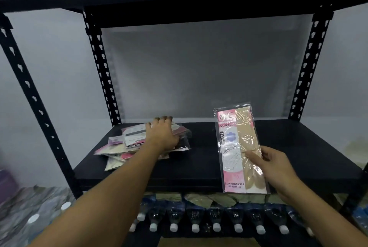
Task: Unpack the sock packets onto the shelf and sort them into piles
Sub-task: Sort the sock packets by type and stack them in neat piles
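At mid-height of the black slotted-steel rack (103,79), the dark flat shelf board (199,169) carries the work. Left rear: loose heap of pink-and-white plastic sock packets (121,147), unsorted, fanned over each other. Right front: long clear-film sock packet with pink card and beige socks (237,147), held upright, well apart from the heap. Right hand (278,169) clamps it, thumb on the face, fingers behind. Left hand (161,135) lies palm-down on the heap, fingers spread and fairly straight, nothing pinched that I can see.

Looks like the start of a second pile. Lay the packet flat on bare board right of the heap, keep a gap, square it to the front edge. Left hand pins the heap so the slick film doesn't slide.

Unclear: left fingertips drop behind the heap; heap count blurred; can't tell if the packet touches the board; white-capped bottles (195,226) below are partly cut off.
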